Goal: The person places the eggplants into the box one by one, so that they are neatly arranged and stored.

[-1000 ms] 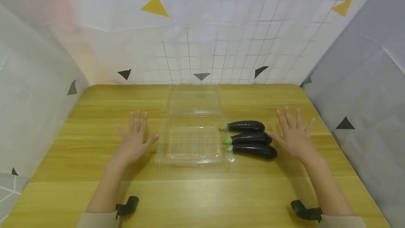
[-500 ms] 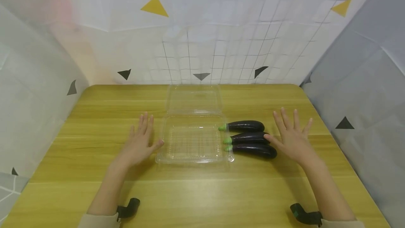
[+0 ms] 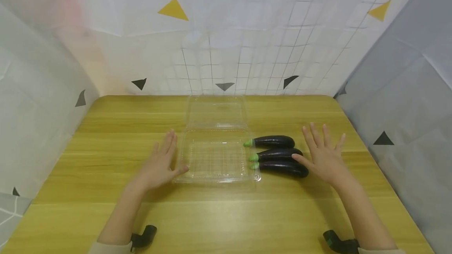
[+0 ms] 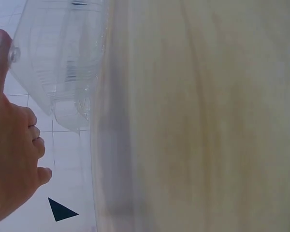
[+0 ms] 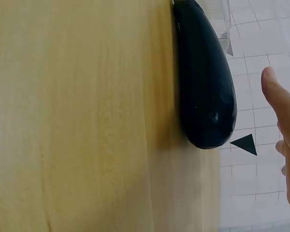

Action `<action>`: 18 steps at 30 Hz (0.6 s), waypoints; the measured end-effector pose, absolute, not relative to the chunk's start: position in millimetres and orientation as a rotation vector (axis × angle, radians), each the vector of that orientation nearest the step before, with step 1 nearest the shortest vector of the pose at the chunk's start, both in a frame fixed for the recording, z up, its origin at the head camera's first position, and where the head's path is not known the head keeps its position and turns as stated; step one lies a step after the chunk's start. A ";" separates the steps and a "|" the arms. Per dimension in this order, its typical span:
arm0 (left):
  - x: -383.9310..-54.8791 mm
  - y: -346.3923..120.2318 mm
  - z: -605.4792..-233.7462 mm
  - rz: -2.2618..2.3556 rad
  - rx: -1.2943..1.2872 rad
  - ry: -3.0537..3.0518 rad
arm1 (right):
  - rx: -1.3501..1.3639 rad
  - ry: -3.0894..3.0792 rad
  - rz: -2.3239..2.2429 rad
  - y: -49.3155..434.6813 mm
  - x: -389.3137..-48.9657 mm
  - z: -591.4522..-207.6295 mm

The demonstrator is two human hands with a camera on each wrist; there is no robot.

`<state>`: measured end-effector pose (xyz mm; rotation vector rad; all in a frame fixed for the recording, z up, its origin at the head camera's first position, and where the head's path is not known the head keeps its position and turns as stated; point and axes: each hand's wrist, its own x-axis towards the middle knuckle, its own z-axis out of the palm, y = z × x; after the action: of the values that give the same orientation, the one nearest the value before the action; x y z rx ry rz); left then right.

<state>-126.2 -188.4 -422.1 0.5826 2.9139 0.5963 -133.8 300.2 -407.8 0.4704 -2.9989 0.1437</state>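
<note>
A clear plastic clamshell box (image 3: 215,162) lies open in the middle of the table, its lid (image 3: 216,112) folded back to the far side. At the box's left side is my left hand (image 3: 159,169), fingers straight and thumb reaching over the near left corner; in the left wrist view the thumb (image 4: 1,53) appears at the box rim, and contact is unclear. Three dark eggplants (image 3: 282,168) lie side by side right of the box, green stem ends toward it. Over their right ends my right hand (image 3: 325,162) is spread, holding nothing. The right wrist view shows one eggplant (image 5: 205,82) beside the thumb.
The wood-grain table (image 3: 219,214) runs up to a white sheet wall (image 3: 226,54) at the back, with more sheets on both sides. A black wrist mount (image 3: 144,236) sticks out from the left forearm, another (image 3: 339,241) from the right.
My left hand has moved right and slightly nearer, its thumb now over the box's edge. My right hand has shifted a little left, above the eggplants. Box and eggplants have stayed put.
</note>
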 end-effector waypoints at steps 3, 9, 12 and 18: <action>-124.7 -185.0 -423.4 0.620 0.637 2.914 | 0.491 -2.983 0.145 298.2 -133.9 -409.3; -121.8 -177.5 -426.9 0.650 0.676 2.904 | 0.544 -2.949 0.159 296.1 -133.3 -411.9; -121.0 -175.7 -428.1 0.663 0.672 2.894 | 0.577 -2.922 0.194 295.7 -133.6 -412.8; -119.1 -172.8 -427.7 0.674 0.694 2.893 | 0.615 -2.883 0.280 295.7 -134.7 -413.0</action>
<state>-119.1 -172.8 -427.7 0.6937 2.8930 0.6742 -134.7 295.7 -413.0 0.6153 -2.8830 0.2803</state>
